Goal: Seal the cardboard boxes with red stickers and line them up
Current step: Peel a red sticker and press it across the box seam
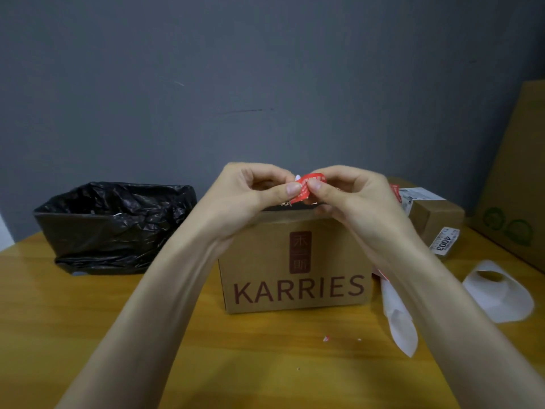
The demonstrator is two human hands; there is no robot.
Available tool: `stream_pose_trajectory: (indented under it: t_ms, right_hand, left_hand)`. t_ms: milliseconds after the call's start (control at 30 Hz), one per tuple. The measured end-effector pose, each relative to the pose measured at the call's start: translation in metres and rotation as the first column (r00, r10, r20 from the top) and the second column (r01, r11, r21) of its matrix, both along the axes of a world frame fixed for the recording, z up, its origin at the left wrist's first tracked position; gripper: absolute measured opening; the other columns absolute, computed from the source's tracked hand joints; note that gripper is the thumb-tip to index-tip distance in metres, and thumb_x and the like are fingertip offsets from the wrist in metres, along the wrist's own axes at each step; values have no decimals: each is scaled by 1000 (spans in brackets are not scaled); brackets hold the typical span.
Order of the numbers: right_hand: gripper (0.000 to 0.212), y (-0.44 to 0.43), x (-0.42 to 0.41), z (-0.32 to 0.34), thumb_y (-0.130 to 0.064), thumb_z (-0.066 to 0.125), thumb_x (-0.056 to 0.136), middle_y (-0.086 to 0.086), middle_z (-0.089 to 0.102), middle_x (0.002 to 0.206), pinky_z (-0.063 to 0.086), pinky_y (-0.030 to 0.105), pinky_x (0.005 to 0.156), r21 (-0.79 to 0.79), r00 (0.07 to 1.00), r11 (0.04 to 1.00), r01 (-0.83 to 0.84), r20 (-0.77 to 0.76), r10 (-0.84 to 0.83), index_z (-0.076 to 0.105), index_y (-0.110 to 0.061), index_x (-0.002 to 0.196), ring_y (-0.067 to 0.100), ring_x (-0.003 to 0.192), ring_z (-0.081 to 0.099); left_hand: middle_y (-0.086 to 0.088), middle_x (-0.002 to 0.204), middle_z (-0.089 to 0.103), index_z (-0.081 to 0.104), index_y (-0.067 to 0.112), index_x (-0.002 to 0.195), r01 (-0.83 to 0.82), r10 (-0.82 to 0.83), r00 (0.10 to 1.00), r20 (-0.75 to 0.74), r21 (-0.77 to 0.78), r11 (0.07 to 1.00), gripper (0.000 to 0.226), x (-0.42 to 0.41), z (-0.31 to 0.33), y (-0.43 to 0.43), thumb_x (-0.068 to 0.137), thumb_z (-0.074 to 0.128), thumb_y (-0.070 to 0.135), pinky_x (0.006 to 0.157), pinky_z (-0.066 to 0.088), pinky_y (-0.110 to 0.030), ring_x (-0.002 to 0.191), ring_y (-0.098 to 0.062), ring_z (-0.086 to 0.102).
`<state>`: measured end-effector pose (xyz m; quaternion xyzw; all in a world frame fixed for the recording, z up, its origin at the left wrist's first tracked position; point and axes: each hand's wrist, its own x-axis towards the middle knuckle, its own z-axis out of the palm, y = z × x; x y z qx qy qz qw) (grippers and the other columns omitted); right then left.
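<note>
A brown cardboard box (295,261) printed with KARRIES stands on the wooden table (88,320) in the middle. Just above its top edge, my left hand (253,193) and my right hand (351,196) both pinch a small red sticker (306,188) between thumb and fingers; a bit of white backing shows behind it. A second, smaller cardboard box (433,216) with a white label and a red sticker on its top sits behind to the right, partly hidden by my right arm.
A container lined with a black plastic bag (115,225) stands at the back left. White backing paper strips (398,320) and a curled white sheet (498,293) lie to the right. A big cardboard box (519,172) leans at the far right. Tiny scraps (326,338) lie in front.
</note>
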<state>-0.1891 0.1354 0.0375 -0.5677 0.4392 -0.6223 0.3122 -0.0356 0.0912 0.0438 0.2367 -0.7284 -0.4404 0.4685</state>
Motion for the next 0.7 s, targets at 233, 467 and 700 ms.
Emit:
stream_pose_trajectory:
  t_ms: [233,467,700]
  right_hand:
    - [9,1,-3,-1,-2,60,82,2,65,67,49,15,60,90,958,963,-252,161,236,66,-4,88,7,62,58]
    - [11,-1,6,-4,3,64,81,1,66,63,48,16,54,-27,995,1000,-11,101,14,67,-8,82,7,54,59]
    - [14,3,17,-5,3,65,81,7,68,70,48,16,52,-126,994,987,102,-17,-105,68,-11,81,8,55,59]
  left_hand:
    - [-6,92,72,71,10,95,-184,208,966,156,-156,971,12,-6,-2,0,87,63,9,84,50,-24,89,-18,67]
    - [0,93,72,70,13,103,-160,162,986,45,-34,986,18,-12,-3,4,89,60,19,75,50,-13,82,-4,65]
    - [-4,81,72,70,8,93,-196,194,979,-56,-27,980,14,-12,-3,7,80,70,3,73,53,-14,73,-5,68]
